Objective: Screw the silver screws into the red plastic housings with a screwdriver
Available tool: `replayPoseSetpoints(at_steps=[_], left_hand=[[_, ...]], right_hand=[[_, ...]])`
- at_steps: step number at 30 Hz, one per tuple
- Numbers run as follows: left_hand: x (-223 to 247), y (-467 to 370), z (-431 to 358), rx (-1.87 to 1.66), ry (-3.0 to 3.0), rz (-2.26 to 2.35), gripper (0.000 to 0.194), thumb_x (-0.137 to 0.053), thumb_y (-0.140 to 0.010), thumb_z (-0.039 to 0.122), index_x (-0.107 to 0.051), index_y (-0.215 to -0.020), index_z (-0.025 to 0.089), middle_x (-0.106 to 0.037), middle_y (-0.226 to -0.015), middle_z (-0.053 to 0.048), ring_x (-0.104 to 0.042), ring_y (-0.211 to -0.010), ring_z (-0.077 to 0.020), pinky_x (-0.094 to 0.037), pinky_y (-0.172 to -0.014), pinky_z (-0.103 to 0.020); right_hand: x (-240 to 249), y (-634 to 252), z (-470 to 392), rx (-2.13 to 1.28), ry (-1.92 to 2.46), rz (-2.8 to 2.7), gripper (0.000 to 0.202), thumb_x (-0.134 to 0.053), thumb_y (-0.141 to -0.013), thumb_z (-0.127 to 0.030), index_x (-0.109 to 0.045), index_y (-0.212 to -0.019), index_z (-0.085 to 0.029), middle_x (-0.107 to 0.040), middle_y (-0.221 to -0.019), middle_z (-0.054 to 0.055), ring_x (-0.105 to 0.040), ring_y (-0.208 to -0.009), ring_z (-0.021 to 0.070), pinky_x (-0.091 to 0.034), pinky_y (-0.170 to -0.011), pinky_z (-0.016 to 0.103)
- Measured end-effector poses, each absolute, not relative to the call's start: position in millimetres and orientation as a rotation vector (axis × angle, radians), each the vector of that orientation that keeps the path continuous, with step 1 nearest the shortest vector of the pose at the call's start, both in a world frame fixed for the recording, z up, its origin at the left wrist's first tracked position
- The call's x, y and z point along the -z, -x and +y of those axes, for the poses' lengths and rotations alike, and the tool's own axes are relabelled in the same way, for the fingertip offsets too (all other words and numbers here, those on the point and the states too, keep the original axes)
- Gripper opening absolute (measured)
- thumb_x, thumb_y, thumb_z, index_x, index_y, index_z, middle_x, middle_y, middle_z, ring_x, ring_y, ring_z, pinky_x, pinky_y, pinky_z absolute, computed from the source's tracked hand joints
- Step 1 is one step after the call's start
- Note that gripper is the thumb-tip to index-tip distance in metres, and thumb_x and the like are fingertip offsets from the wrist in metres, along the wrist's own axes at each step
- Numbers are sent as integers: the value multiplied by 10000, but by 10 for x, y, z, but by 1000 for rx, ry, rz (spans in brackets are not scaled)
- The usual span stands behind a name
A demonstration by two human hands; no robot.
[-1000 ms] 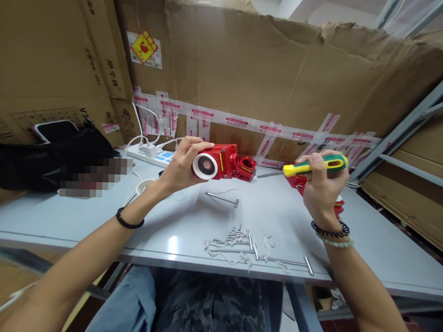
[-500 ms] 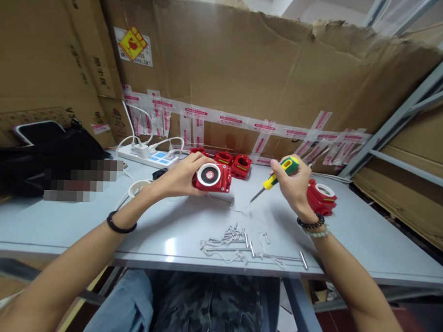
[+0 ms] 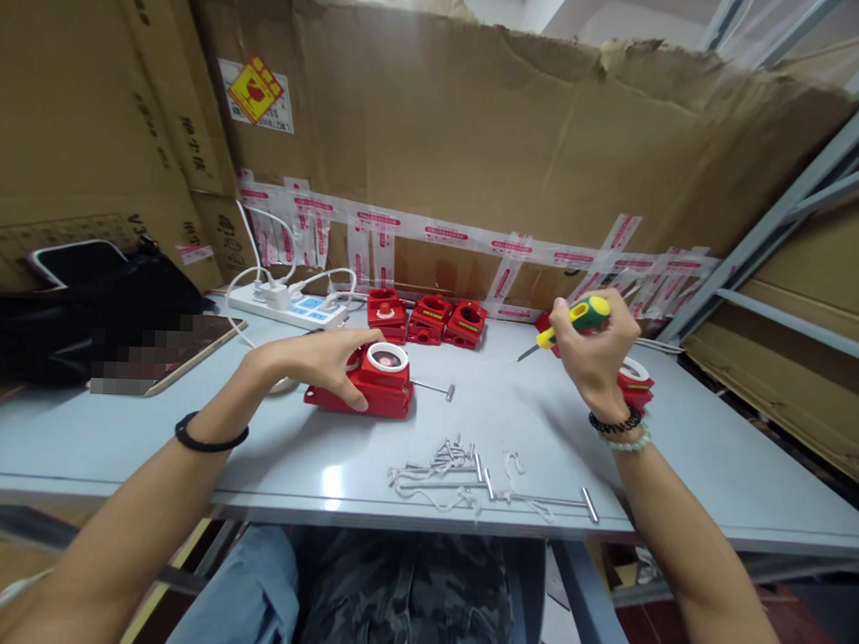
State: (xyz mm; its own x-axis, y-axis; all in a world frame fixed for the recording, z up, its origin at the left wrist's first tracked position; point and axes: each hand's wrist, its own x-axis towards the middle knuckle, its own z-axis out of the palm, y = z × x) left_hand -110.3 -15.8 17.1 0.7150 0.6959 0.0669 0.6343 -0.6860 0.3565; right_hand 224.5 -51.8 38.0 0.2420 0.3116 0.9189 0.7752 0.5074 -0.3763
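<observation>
My left hand [image 3: 315,360] rests on a red box-shaped device with a white round ring on top [image 3: 373,386], which lies flat on the grey table [image 3: 186,436]. My right hand [image 3: 594,351] is raised above the table at the right and grips a screwdriver with a green and yellow handle [image 3: 577,320], its metal tip pointing left and down. Behind that hand sits another red device with a white ring [image 3: 635,381], partly hidden. A long metal pin [image 3: 433,388] lies just right of the held device.
Three red housings [image 3: 426,319] stand in a row at the back by the cardboard wall. A white power strip with cables [image 3: 289,306] lies at the back left, a black bag [image 3: 84,310] further left. A pile of metal pins and screws [image 3: 480,479] lies near the front edge.
My left hand has lowered the red device from the air onto the table and turned its ring upward. My right hand has lifted the screwdriver up and to the right.
</observation>
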Motion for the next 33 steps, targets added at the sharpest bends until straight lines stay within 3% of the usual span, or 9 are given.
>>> replayPoseSetpoints(at_steps=[9, 15, 19, 22, 25, 28, 33], left_hand=[[-164, 1089, -109, -96, -2557, 1168, 765, -729, -620, 502, -438, -1257, 192, -552, -1247, -89, -543, -1094, -275, -444, -904, -343], [4, 964, -30, -186, -2585, 1127, 737, -709, -670, 480, -403, -1267, 175, -529, -1264, -110, -522, -1121, -277, -416, -916, -330], [-41, 795, -136, -472, -2703, 1024, 764, -674, -730, 517, -354, -1344, 195, -456, -1358, -124, -438, -1232, -288, -364, -991, -368], [-96, 487, -273, -740, -2832, 888, 520, -555, -869, 459, -430, -1304, 201, -541, -1275, -96, -478, -1177, -242, -354, -986, -368], [-86, 112, -353, -680, -2926, 865, 407, -522, -907, 427, -516, -1229, 177, -599, -1204, -92, -536, -1083, -234, -379, -917, -369], [-36, -118, -331, -542, -3000, 848, 212, -477, -941, 275, -640, -1023, 168, -673, -997, -67, -584, -947, -210, -392, -817, -335], [6, -30, -161, -443, -3100, 868, 245, -449, -926, 150, -692, -958, 142, -685, -806, -79, -599, -739, -169, -395, -662, -274]], right_hand=[[-478, -2388, -522, 650, 1059, -1296, 199, -649, -680, -225, -451, -671, -225, -422, -575, -62, -393, -503, 111, -364, -535, 281], [-433, -2326, -504, 330, 996, -1286, 210, -677, -705, -253, -480, -649, -209, -471, -581, -60, -495, -512, 114, -404, -505, 264], [-390, -2258, -492, 45, 879, -1224, 231, -677, -735, -298, -478, -667, -203, -510, -594, -60, -615, -544, 144, -465, -495, 261], [-375, -2179, -508, -64, 810, -1177, 230, -674, -743, -304, -478, -676, -202, -526, -561, -68, -626, -528, 139, -486, -507, 257], [-361, -2100, -540, -135, 760, -1157, 226, -661, -754, -306, -473, -679, -205, -537, -554, -72, -636, -532, 137, -502, -530, 263], [-359, -2067, -561, -152, 736, -1163, 230, -662, -753, -308, -473, -671, -205, -542, -573, -67, -653, -559, 145, -509, -535, 266], [-450, -2166, -526, -123, 676, -1060, 249, -673, -736, -347, -470, -676, -216, -513, -538, -83, -623, -496, 134, -501, -484, 259]])
